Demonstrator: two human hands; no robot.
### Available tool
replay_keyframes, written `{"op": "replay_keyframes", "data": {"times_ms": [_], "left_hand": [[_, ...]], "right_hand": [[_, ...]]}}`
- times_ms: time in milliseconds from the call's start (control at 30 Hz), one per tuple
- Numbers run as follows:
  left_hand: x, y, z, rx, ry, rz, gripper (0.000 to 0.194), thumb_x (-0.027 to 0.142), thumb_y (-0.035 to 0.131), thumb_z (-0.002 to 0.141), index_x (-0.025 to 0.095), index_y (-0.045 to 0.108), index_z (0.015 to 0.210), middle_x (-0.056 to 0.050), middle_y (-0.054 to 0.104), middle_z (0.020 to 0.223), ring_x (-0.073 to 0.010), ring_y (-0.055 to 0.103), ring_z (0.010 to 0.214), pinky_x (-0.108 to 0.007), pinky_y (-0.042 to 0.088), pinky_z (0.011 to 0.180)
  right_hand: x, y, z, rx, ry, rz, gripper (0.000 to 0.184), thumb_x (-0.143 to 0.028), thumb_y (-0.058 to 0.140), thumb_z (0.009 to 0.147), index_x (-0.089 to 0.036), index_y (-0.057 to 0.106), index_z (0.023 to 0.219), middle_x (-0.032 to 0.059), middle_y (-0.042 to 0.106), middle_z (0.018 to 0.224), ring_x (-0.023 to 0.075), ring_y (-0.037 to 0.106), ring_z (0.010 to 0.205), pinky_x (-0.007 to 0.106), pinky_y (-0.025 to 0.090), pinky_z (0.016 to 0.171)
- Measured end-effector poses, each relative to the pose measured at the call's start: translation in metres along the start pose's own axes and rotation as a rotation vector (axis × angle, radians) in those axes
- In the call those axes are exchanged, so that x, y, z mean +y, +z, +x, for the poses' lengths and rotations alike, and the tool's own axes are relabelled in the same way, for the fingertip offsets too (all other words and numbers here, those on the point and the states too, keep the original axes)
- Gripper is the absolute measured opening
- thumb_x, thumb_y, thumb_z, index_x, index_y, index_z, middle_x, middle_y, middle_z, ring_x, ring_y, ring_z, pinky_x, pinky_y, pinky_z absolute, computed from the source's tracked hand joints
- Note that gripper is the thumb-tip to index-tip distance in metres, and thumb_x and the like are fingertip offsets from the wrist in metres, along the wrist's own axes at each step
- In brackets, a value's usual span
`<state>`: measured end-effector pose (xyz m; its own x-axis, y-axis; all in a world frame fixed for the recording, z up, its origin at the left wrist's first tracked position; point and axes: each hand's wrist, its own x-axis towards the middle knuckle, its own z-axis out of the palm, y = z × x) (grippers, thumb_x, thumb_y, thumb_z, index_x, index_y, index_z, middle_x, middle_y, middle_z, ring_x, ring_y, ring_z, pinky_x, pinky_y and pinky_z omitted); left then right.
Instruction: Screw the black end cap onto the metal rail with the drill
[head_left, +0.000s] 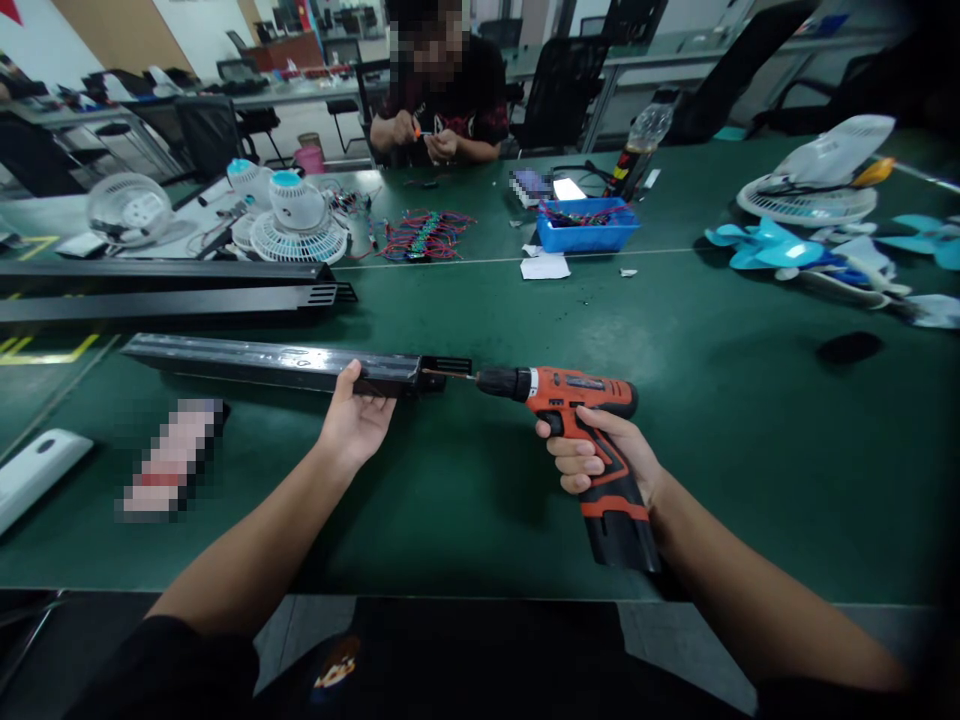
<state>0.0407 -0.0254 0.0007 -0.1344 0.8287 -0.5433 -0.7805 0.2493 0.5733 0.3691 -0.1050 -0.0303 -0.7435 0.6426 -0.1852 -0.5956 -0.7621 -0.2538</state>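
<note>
A long black metal bar (270,362) lies across the green table (712,420), its right end near the middle. My left hand (352,420) grips the bar close to that end, thumb on top. My right hand (600,455) is wrapped round the handle of an orange and black cordless drill (577,395). The drill points left, and its bit touches the bar's right end.
Two more black bars (172,290) lie behind at the left. White fan parts (296,215), red wires (427,235) and a blue bin (589,228) sit further back. A person across the table handles small parts. Blue fan blades (772,248) lie at the right.
</note>
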Motion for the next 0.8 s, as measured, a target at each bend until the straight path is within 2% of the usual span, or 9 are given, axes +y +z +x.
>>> {"op": "replay_keyframes", "data": {"times_ms": [300,500,667,800], "left_hand": [[-0.001,-0.002,0.003,0.005,-0.016,-0.033,0.032,0.027,0.069,0.098,0.014,0.068,0.128,-0.008,0.081,0.099,-0.0201,0.079,0.090,-0.029,0.063,0.094],[0.000,0.000,-0.001,0.022,-0.011,-0.025,0.029,0.025,0.067,0.100,0.013,0.069,0.127,-0.008,0.081,0.095,-0.0196,0.079,0.085,-0.029,0.064,0.090],[0.001,0.001,-0.004,0.023,-0.014,-0.004,0.031,0.026,0.065,0.101,0.013,0.067,0.130,-0.008,0.081,0.096,-0.0195,0.079,0.086,-0.028,0.065,0.089],[0.001,-0.002,-0.001,0.002,-0.021,-0.015,0.034,0.026,0.068,0.099,0.012,0.067,0.130,-0.009,0.081,0.098,-0.0202,0.080,0.087,-0.029,0.065,0.090]], "right_hand": [[0.001,0.000,0.001,0.032,-0.018,-0.087,0.029,-0.033,0.076,0.096,-0.010,0.067,0.111,-0.0056,0.058,0.065,0.0080,0.055,0.052,0.026,0.056,0.062],[0.002,-0.004,0.001,0.020,-0.067,-0.190,0.025,-0.026,0.076,0.094,-0.010,0.067,0.111,-0.0064,0.057,0.066,0.0069,0.053,0.052,0.025,0.057,0.064],[0.007,-0.010,0.001,-0.003,-0.107,-0.234,0.036,-0.025,0.079,0.091,-0.011,0.068,0.122,-0.0010,0.067,0.086,0.0050,0.054,0.053,0.025,0.058,0.065],[0.009,-0.014,0.002,0.003,-0.120,-0.291,0.031,-0.025,0.078,0.090,-0.013,0.070,0.117,0.0024,0.070,0.100,0.0038,0.052,0.052,0.026,0.058,0.065]]}}
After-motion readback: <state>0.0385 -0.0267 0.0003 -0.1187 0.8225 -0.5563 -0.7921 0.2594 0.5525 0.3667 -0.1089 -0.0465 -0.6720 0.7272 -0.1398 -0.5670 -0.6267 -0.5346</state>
